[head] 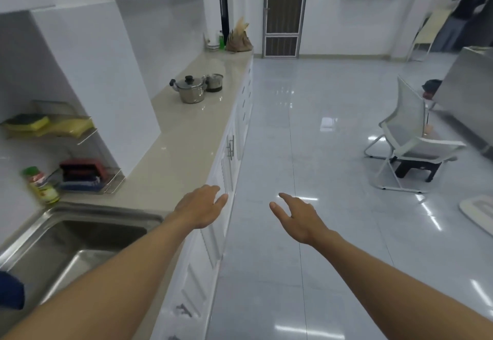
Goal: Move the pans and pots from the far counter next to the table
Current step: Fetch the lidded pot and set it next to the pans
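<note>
A steel pot with a lid and black knob and handles (191, 89) stands on the beige counter (181, 139) well ahead of me. Right behind it sits a smaller pot with a glass lid (214, 82). My left hand (200, 206) hovers over the counter's front edge, fingers relaxed and holding nothing. My right hand (296, 215) is stretched out over the floor, fingers loosely spread and empty. Both hands are far short of the pots.
A steel sink (72, 243) lies at my near left, with a dish-soap bottle (42, 186) and sponge racks (88, 174) beside it. A brown bag (239, 36) stands at the counter's far end. A white chair (408, 139), a steel table (469, 86) and a person (469, 6) are right.
</note>
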`<state>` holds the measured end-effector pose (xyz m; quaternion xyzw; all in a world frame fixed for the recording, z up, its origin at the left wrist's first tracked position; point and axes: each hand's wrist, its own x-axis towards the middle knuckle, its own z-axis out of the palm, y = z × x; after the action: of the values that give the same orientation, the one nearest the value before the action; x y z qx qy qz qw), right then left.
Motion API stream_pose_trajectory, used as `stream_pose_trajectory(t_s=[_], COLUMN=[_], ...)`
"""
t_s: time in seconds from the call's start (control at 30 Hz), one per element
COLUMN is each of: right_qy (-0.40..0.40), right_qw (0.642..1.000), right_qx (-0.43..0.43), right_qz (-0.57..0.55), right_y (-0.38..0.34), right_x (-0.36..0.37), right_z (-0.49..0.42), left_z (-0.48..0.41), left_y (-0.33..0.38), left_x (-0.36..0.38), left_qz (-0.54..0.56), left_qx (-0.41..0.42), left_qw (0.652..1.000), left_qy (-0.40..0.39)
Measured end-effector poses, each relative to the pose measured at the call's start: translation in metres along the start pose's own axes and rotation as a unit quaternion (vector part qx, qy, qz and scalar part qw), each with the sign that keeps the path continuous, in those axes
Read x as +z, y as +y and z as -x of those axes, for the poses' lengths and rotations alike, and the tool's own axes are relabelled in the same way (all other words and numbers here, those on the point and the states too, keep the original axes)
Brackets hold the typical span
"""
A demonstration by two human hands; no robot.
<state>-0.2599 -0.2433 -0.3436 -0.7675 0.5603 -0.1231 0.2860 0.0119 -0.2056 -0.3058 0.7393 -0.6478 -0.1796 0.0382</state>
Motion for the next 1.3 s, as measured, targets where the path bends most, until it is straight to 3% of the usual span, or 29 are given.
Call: stream_pose_trajectory(t_s=[0.63,0.97,1.3], right_qy=[-0.035,-0.047,-0.022], right_qw=[0.997,0.994,0.997], right_qx=[-0.074,-0.102,-0.07], right_qz=[0.003,-0.002,-0.033], right_y=[0.032,0.019,-0.011], right_x=[-0.097,-0.105,-0.127], right_z=[-0.373,-0.547,-0.708], left_z=[-0.315,-0.466,-0.633], left_y=[0.007,-0.032,-0.077], left_x=[-0.081,-0.13,-0.192], left_qz=[0.018,0.036,0.026], left_qx=[-0.077,-0.118,-0.105], left_qw=[0.996,0.99,0.992], left_qy=[0.045,0.075,0.066])
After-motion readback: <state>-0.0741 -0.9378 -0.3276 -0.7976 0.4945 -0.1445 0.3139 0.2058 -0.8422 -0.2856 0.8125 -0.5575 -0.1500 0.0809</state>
